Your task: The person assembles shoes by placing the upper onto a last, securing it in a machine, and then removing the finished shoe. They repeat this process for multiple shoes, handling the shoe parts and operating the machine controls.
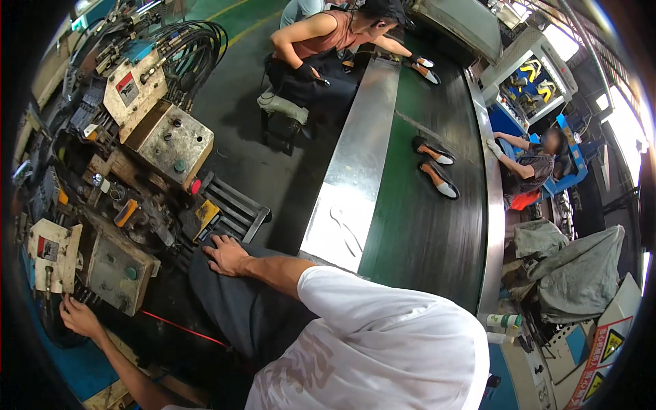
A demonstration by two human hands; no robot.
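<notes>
My left hand reaches up to the lower edge of a dirty cream machine panel, beside a worn metal control box with a green button. Its fingers are bent together there, and whatever they pinch is too small to make out. My right hand lies on the knee of my dark trousers, fingers spread, holding nothing. Just beyond it are a yellow machine part and a dark slatted metal rack.
A green-black conveyor belt runs along my right, carrying pairs of shoes. Pliers lie on its metal ledge. One person sits ahead, touching a shoe; another person is across the belt. Hoses hang off the left machine.
</notes>
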